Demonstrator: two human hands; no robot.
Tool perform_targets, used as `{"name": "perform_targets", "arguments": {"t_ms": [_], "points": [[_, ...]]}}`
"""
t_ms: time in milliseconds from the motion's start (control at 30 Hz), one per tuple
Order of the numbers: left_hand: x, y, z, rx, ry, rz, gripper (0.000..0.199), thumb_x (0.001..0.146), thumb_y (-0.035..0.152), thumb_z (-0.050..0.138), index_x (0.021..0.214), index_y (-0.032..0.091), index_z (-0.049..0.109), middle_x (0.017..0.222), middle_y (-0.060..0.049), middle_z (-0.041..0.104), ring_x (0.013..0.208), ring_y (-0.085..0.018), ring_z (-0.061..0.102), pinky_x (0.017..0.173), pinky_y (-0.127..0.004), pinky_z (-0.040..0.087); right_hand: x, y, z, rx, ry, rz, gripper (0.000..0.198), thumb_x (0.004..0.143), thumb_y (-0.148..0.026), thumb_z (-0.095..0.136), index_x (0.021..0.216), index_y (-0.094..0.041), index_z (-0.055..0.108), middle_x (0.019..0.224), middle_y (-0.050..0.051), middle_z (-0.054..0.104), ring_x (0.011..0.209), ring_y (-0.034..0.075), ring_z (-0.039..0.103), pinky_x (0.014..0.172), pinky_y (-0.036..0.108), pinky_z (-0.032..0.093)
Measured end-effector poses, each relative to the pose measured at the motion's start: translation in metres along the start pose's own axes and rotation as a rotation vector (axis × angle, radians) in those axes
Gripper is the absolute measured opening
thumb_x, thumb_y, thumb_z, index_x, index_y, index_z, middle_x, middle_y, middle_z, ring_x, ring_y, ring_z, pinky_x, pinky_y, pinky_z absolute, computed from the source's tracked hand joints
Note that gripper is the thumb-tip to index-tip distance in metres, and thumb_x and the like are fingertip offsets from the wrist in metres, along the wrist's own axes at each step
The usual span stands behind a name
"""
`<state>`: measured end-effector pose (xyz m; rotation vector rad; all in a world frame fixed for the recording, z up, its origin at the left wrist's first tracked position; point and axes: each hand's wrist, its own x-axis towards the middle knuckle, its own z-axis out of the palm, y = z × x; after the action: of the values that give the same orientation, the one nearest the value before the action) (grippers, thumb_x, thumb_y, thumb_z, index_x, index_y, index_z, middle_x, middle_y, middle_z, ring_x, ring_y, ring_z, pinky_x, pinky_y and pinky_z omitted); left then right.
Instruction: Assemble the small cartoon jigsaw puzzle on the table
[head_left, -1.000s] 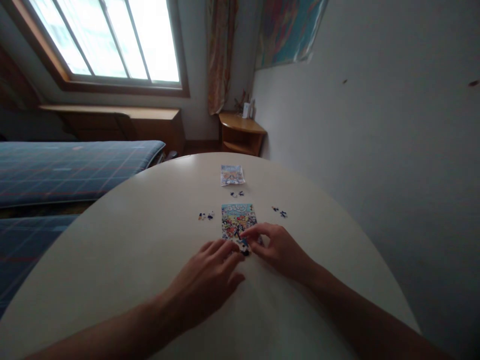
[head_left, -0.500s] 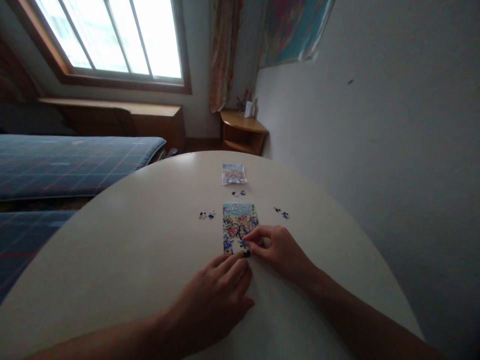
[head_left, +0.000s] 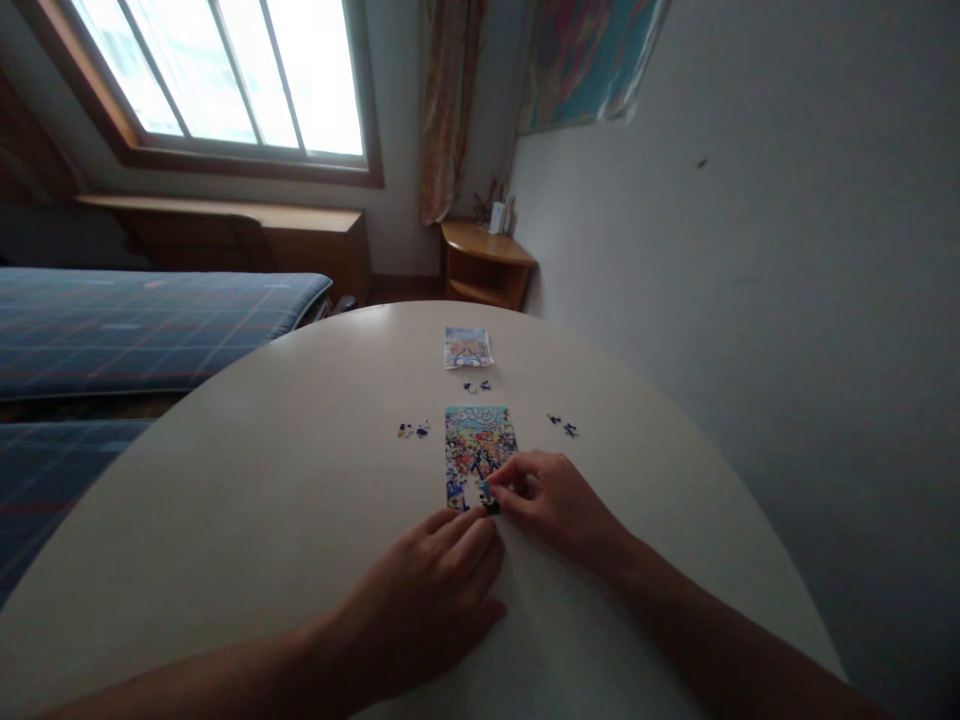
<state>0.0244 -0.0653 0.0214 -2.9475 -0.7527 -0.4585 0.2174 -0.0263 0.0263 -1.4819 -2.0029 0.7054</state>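
A colourful jigsaw puzzle (head_left: 480, 440) lies on the white round table (head_left: 300, 500), with a pale gap in its lower part. My right hand (head_left: 559, 505) covers the puzzle's lower right side, thumb and index finger pinched on a small puzzle piece (head_left: 485, 488) at the gap. Along the bottom edge rests my left hand (head_left: 435, 585), its fingers extended, touching the puzzle and gripping nothing. Loose puzzle pieces lie to the left (head_left: 414, 430) and right (head_left: 562, 426) of the puzzle, and more loose pieces (head_left: 477, 386) lie beyond it.
Behind the loose pieces is a small printed picture sheet (head_left: 467, 348). A plaid mattress (head_left: 150, 330) stands left of the table, a wooden corner shelf (head_left: 487, 245) at the back. A pale wall (head_left: 750, 250) runs along the right.
My right fingers have shifted very slightly at the gap, the piece still between them. My left hand stays almost where it was at the bottom edge.
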Motion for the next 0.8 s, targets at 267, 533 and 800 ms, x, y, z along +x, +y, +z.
{"name": "perform_targets", "arguments": {"t_ms": [267, 533, 800], "points": [[-0.0013, 0.0004, 0.0014, -0.009, -0.011, -0.027, 0.031, 0.088, 0.037, 0.064, 0.108, 0.012, 0.061, 0.109, -0.007, 0.066, 0.104, -0.024, 0.060, 0.097, -0.039, 0.048, -0.0007, -0.0001, 0.0001, -0.023, 0.003, -0.004, 0.007, 0.078, -0.020, 0.068, 0.080, -0.020, 0.075, 0.074, 0.001, 0.071, 0.064, 0.013, 0.061, 0.065, 0.027, 0.045], [0.0004, 0.0007, -0.0031, -0.043, -0.069, -0.046, 0.031, 0.089, 0.036, 0.062, 0.110, 0.012, 0.060, 0.111, -0.007, 0.065, 0.109, -0.024, 0.059, 0.100, -0.039, 0.047, 0.0007, -0.0034, -0.0018, -0.074, 0.007, 0.007, 0.005, 0.078, -0.021, 0.070, 0.079, -0.021, 0.075, 0.075, 0.001, 0.072, 0.067, 0.015, 0.062, 0.067, 0.028, 0.045], [0.0005, 0.0010, -0.0041, -0.052, -0.078, -0.050, 0.030, 0.090, 0.034, 0.062, 0.110, 0.013, 0.060, 0.115, -0.008, 0.064, 0.112, -0.025, 0.058, 0.101, -0.039, 0.046, -0.0003, -0.0039, -0.0021, -0.179, 0.012, -0.032, 0.003, 0.079, -0.022, 0.071, 0.078, -0.023, 0.074, 0.080, 0.000, 0.072, 0.079, 0.017, 0.064, 0.083, 0.035, 0.041]]}}
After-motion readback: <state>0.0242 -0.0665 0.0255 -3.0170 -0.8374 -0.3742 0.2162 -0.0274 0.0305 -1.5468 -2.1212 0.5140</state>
